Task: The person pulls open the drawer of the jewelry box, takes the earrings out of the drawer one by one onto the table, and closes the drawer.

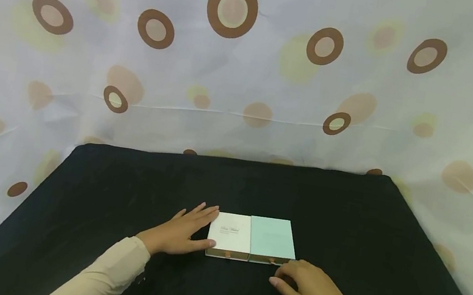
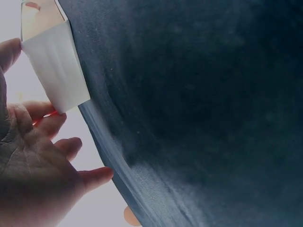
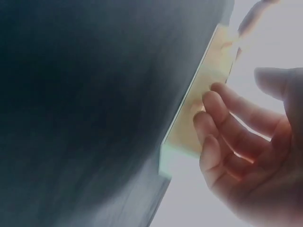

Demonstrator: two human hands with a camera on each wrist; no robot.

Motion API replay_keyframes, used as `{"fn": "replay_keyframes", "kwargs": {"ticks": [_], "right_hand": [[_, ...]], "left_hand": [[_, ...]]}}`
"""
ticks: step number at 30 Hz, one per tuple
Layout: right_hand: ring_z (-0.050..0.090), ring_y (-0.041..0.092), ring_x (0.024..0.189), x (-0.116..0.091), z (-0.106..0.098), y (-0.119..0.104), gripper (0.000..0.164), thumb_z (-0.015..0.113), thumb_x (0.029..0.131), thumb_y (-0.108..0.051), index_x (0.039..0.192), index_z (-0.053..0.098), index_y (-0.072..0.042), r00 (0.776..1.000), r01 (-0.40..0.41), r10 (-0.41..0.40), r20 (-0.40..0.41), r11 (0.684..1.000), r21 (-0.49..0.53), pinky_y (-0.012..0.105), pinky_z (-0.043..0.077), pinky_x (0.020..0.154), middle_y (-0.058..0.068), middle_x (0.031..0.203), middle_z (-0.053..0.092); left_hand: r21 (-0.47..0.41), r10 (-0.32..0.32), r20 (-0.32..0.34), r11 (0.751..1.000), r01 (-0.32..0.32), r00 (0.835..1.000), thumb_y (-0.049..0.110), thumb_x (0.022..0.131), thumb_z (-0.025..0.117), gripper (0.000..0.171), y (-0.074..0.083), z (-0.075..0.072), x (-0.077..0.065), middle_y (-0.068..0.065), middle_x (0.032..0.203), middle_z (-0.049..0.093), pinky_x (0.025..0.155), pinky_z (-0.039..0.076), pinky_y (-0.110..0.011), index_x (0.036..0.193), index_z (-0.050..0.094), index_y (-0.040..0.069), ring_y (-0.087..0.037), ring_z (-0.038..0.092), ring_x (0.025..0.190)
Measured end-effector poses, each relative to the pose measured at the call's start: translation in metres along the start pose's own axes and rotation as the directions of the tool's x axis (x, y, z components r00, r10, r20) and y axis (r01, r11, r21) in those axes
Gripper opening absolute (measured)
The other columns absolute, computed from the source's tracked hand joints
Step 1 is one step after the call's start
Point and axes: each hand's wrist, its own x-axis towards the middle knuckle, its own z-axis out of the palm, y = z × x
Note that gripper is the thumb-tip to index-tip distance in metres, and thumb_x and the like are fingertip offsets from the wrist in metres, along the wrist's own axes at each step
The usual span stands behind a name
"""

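A white drawer-style box [image 1: 229,235] with dark script lettering on top stands at the left. Beside it, touching, is a mint-green box [image 1: 272,237]. Both show tan fronts with a small ribbon tab. My left hand [image 1: 181,231] has its fingers spread along the left side of the white box, the thumb near its front corner and fingertips near the back one. In the left wrist view they touch the white side wall [image 2: 57,66]. My right hand [image 1: 311,291] is at the mint box's front, fingers loosely bent near its tab [image 3: 196,108], thumb apart. Whether they touch it, I cannot tell.
A black cloth [image 1: 230,183] covers the table under the boxes. Behind and on both sides hangs a pale curtain [image 1: 259,68] with brown and yellow-green circle prints. Light sleeves [image 1: 116,263] cover both forearms.
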Motion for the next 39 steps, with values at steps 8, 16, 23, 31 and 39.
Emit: {"fn": "replay_keyframes", "kwargs": {"ticks": [8,16,23,31,39], "right_hand": [[0.046,-0.001,0.055,0.031,0.021,-0.027,0.031,0.054,0.098,-0.038,0.084,0.072,-0.016,0.998,-0.013,-0.004,0.068,0.97,0.244,0.021,0.041,0.053,-0.016,0.06,0.05],[0.048,0.004,0.052,0.05,0.036,-0.037,0.032,0.055,0.098,-0.033,0.075,0.071,-0.016,0.996,-0.064,0.041,0.073,0.936,0.346,0.024,0.042,0.051,-0.01,0.06,0.057],[0.056,0.008,0.049,0.06,0.047,-0.045,0.034,0.056,0.098,-0.026,0.075,0.071,-0.007,0.992,-0.124,0.113,0.05,0.886,0.446,0.025,0.046,0.046,-0.003,0.058,0.06],[0.065,0.016,0.051,0.068,0.054,-0.054,0.032,0.055,0.098,-0.021,0.093,0.071,0.006,0.968,-0.248,0.197,0.153,0.691,0.679,0.028,0.054,0.047,0.006,0.066,0.067],[0.068,0.011,0.059,0.07,0.058,-0.058,0.041,0.046,0.103,-0.024,0.115,0.059,0.013,0.872,-0.467,0.328,0.365,0.33,0.82,0.025,0.056,0.058,0.006,0.072,0.068]], "left_hand": [[-0.019,-0.003,-0.006,1.0,0.003,1.0,0.056,0.093,0.051,0.078,-0.001,0.001,0.001,0.002,0.16,0.017,0.111,0.01,-0.065,0.154,0.023,0.016,-0.028,0.007,0.148],[0.0,0.009,0.007,1.0,-0.009,1.0,0.057,0.094,0.048,0.078,-0.001,-0.002,0.005,0.002,0.161,0.015,0.112,0.01,-0.063,0.155,0.02,0.017,-0.03,0.005,0.148],[0.0,0.007,0.003,1.0,-0.007,1.0,0.057,0.094,0.048,0.078,-0.002,-0.001,0.002,0.001,0.161,0.015,0.112,0.01,-0.064,0.154,0.02,0.017,-0.032,0.006,0.147],[-0.001,0.004,0.003,1.0,-0.004,1.0,0.056,0.094,0.049,0.078,-0.005,-0.002,-0.001,0.002,0.16,0.016,0.112,0.011,-0.063,0.154,0.021,0.016,-0.033,0.007,0.147],[-0.005,0.017,0.005,1.0,-0.017,1.0,0.057,0.094,0.048,0.078,-0.006,-0.002,0.0,0.003,0.161,0.015,0.112,0.011,-0.063,0.155,0.02,0.017,-0.032,0.008,0.147]]}}
